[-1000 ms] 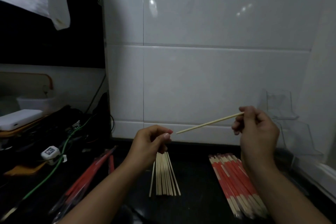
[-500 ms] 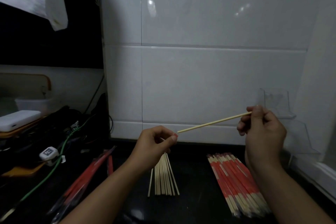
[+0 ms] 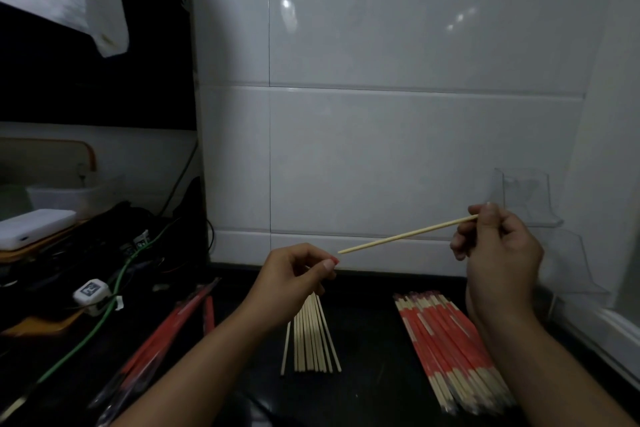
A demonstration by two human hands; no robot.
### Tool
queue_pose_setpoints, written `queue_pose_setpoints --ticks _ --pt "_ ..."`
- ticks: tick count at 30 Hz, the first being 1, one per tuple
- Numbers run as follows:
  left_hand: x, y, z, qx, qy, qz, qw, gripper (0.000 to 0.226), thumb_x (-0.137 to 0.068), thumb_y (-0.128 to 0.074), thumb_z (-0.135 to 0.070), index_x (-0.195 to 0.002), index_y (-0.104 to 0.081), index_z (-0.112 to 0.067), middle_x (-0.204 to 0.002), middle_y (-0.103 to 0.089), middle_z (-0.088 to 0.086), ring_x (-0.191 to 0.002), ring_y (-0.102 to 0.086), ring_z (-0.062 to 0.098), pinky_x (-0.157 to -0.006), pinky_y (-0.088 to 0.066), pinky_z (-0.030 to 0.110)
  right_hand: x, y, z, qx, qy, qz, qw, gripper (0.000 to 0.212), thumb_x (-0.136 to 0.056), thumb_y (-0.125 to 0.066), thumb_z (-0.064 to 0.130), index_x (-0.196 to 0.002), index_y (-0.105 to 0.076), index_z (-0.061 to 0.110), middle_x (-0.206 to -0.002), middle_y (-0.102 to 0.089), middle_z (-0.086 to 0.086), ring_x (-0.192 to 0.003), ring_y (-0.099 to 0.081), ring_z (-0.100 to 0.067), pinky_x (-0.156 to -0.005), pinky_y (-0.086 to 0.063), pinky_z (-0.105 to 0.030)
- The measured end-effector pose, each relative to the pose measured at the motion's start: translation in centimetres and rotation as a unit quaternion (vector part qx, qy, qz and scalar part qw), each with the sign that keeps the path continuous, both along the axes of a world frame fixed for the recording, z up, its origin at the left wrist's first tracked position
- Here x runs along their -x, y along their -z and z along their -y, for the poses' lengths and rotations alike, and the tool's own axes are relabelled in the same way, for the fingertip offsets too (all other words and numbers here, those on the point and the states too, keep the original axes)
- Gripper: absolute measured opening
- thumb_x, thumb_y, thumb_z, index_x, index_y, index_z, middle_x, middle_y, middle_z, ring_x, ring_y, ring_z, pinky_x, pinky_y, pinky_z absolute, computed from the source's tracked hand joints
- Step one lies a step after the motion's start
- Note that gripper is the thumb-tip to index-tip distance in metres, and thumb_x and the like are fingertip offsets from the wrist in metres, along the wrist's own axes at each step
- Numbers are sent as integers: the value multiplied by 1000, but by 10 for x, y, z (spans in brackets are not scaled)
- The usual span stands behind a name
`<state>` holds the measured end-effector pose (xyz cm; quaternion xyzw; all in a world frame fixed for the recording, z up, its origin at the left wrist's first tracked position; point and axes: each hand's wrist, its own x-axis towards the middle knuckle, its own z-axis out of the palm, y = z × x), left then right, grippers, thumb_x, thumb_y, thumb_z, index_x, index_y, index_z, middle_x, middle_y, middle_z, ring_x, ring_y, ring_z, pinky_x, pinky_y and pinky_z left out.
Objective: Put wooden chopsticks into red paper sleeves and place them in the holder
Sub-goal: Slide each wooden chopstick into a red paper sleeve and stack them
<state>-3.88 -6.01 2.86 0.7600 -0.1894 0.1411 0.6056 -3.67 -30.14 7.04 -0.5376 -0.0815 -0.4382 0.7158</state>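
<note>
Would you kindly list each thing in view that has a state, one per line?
Single chopstick: bare, held aloft, tilted.
Right hand: pinches the chopstick's far end.
Left hand: fingers curled; a red bit shows at the fingertips.
Bare chopsticks: lying loose on the counter.
Sleeved chopsticks: piled flat, in red sleeves.
Clear holder: contents cannot be told.

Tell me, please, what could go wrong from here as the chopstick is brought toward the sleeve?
The right hand pinches the chopstick at its far end, so its free tip could waver and miss. What the left hand pinches barely shows, only a red speck, so the opening may be hard to find. A slip could scatter the loose chopsticks below.
</note>
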Motion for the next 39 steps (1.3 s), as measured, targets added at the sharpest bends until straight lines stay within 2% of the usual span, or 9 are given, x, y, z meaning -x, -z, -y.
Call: queue_pose_setpoints --ticks 5,10,14,19,30,35,39 --pt "1 -1 1 1 5 -3 1000 8 -92 -66 -12 -92 -73 -14 -83 -73 10 -69 -66 15 -66 -53 22 3 -1 -4 5 -10 -5 1000 27 -104 -45 21 -81 -59 18 -54 -56 7 -45 -50 -8 -42 -38 -20" --pt "-1 3 -1 0 0 -8 1000 12 -94 -63 -14 -92 -73 -20 -82 -74 6 -69 -67 18 -70 -56 31 4 -1 -4 5 -14 -10 1000 28 -104 -44 20 -80 -58 17 -52 -54 7 -44 -48 -8 -41 -37 -19" --pt "-1 4 1 -5 2 -11 1000 13 -94 -63 -14 -91 -74 -22 -82 -74 6 -70 -68 18 -70 -56 32 4 2 -5 12 -16 -14 1000 28 -104 -44 21 -81 -58 17 -53 -55 6 -45 -49 -9 -41 -38 -18" --pt "0 2 1 -18 3 -14 1000 13 -95 -62 -13 -93 -73 -21 -82 -75 4 -70 -68 17 -69 -55 28 3 0 0 -3 -13 -16 1000 28 -104 -44 22 -80 -58 17 -52 -54 6 -44 -48 -8 -41 -37 -18" --pt "-1 2 8 40 5 -30 999 8 -89 -70 -9 -86 -75 -14 -79 -75 9 -66 -70 18 -63 -54 23 3 -1 1 -18 0 -12 1000 28 -104 -45 23 -80 -59 18 -51 -54 6 -43 -47 -8 -41 -37 -17" --pt "-2 3 7 33 32 -19 999 15 -91 -67 -8 -85 -76 -19 -81 -75 11 -76 -71 23 -69 -55 31 3 -2 -2 -12 -3 -6 1000 29 -104 -44 21 -79 -58 18 -50 -54 6 -42 -47 -7 -41 -38 -16" --pt "-3 4 5 21 33 -17 999 16 -92 -65 -9 -88 -76 -20 -83 -75 10 -76 -71 26 -71 -56 34 2 -2 -1 -11 -3 -5 1000 29 -104 -44 21 -79 -58 18 -50 -53 7 -42 -47 -6 -41 -37 -16"
